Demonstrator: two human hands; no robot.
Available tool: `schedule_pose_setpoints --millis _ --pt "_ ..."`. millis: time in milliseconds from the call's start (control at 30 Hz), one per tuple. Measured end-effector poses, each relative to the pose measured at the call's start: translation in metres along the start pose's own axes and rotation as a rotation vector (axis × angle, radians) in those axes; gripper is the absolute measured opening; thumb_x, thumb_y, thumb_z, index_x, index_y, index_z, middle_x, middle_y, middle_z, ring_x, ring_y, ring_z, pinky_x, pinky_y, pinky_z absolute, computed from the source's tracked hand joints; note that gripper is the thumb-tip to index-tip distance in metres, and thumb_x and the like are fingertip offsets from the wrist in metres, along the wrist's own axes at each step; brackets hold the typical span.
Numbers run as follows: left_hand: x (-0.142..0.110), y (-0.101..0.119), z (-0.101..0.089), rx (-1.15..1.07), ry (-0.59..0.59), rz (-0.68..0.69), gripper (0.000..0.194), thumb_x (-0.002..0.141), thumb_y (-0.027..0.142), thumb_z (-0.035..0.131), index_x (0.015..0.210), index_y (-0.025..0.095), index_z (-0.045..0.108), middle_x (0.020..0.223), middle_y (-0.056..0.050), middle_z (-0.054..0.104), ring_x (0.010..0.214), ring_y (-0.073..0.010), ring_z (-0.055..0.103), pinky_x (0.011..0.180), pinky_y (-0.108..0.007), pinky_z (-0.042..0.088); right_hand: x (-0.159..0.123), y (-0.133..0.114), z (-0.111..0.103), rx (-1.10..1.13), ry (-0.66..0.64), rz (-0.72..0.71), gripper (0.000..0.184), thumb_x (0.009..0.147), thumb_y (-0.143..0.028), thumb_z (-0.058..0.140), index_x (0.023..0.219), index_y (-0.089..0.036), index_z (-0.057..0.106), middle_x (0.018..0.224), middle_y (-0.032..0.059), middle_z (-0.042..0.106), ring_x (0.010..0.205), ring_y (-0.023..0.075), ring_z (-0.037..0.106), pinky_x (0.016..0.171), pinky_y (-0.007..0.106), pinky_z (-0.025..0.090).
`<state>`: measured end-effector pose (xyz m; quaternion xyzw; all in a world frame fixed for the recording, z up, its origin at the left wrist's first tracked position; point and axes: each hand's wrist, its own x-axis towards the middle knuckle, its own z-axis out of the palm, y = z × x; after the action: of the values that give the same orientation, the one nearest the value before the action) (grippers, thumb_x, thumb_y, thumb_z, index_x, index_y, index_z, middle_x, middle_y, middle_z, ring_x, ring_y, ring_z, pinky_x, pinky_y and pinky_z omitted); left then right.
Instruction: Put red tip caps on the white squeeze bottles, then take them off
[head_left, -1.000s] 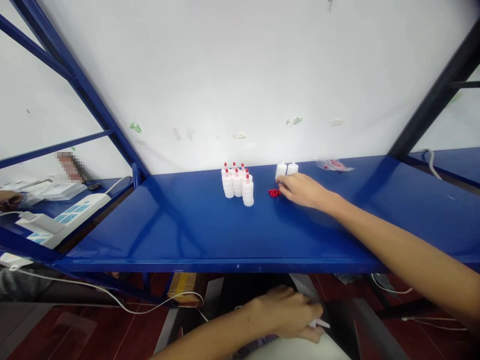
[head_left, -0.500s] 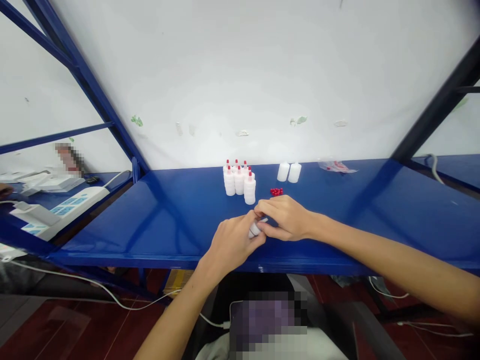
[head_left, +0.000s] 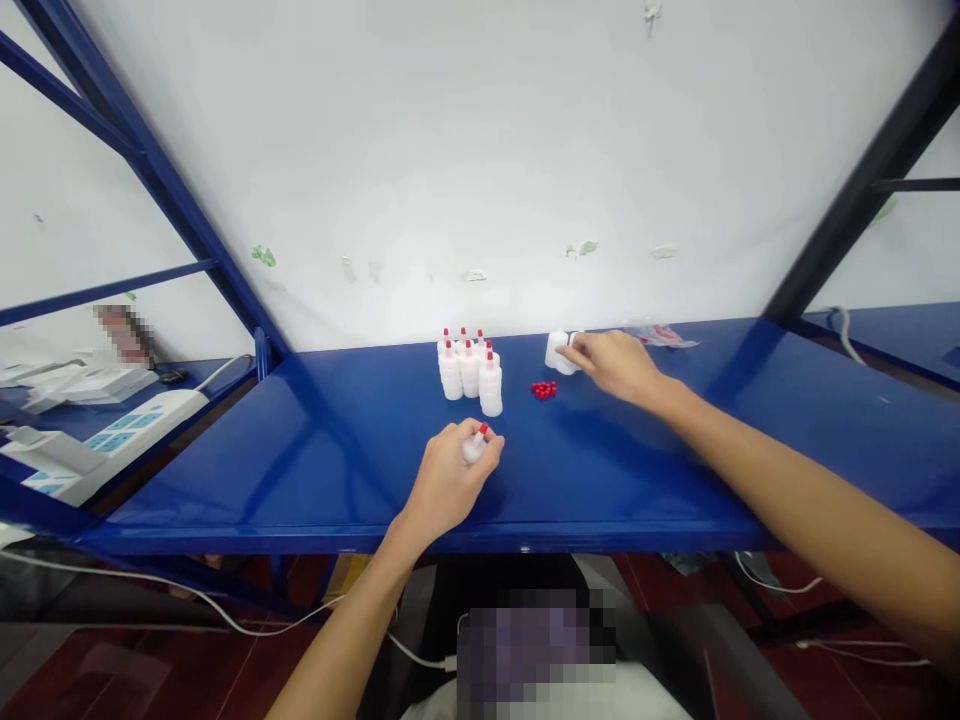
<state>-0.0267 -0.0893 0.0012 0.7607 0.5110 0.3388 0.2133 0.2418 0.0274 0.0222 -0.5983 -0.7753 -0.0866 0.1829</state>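
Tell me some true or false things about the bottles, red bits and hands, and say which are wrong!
1. The left hand holds a red-tipped bottle. True.
2. The red bits lie in a pile on the blue table. True.
3. The right hand covers the red bits. False: they are uncovered, and it is at the plain white bottles.
4. The grouped bottles have blue tips. False: their tips are red.
5. The plastic bag lies on the table. True.

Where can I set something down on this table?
Widest bare patch: the blue table left of the red-tipped bottles, out to the left frame post. Another lies between the plastic bag and the right post, behind the right forearm. Crowded: around the red caps, white bottles and right hand, and at the left hand with its bottle.
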Motion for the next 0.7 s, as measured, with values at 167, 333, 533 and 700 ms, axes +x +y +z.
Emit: schedule_pose_setpoints --millis 167,333,533,700 --pt "0.003 0.0 0.003 0.136 0.046 -0.007 0.034 0.092 0.043 0.053 0.069 0.018 0.056 0.072 0.0 0.064 0.078 -0.0181 0.054 0.077 -0.031 0.034 0.007 0.009 0.018 -0.031 -0.133 0.06 0.038 0.095 -0.052 0.047 0.097 -0.02 0.068 0.088 0.0098 0.073 0.078 0.0234 0.065 0.062 0.029 0.036" --pt "0.002 -0.003 0.006 0.166 0.055 0.013 0.046 0.091 0.045 0.051 0.057 0.018 0.037 0.055 0.003 0.047 0.056 -0.0119 0.039 0.062 -0.028 0.027 0.008 0.006 0.024 0.038 -0.127 0.01 0.034 0.095 -0.048 0.048 0.107 -0.022 0.066 0.095 0.0074 0.074 0.083 0.0233 0.067 0.063 0.029 0.038" --pt "0.001 -0.003 0.007 0.152 0.119 0.059 0.041 0.093 0.043 0.05 0.06 0.019 0.04 0.055 0.004 0.044 0.054 -0.0107 0.038 0.057 -0.026 0.027 -0.01 -0.016 0.001 0.237 0.089 -0.154 0.039 0.1 -0.042 0.035 0.102 -0.018 0.065 0.078 0.0058 0.071 0.068 0.0184 0.063 0.066 0.028 0.039" --pt "0.0 -0.004 0.009 0.197 0.073 0.092 0.017 0.091 0.034 0.054 0.082 0.019 0.058 0.073 0.0 0.065 0.066 -0.0152 0.058 0.064 -0.026 0.035 -0.041 -0.068 -0.004 0.386 -0.059 -0.679 0.037 0.097 -0.05 0.043 0.102 -0.017 0.058 0.081 0.0036 0.065 0.063 0.0143 0.053 0.061 0.027 0.036"
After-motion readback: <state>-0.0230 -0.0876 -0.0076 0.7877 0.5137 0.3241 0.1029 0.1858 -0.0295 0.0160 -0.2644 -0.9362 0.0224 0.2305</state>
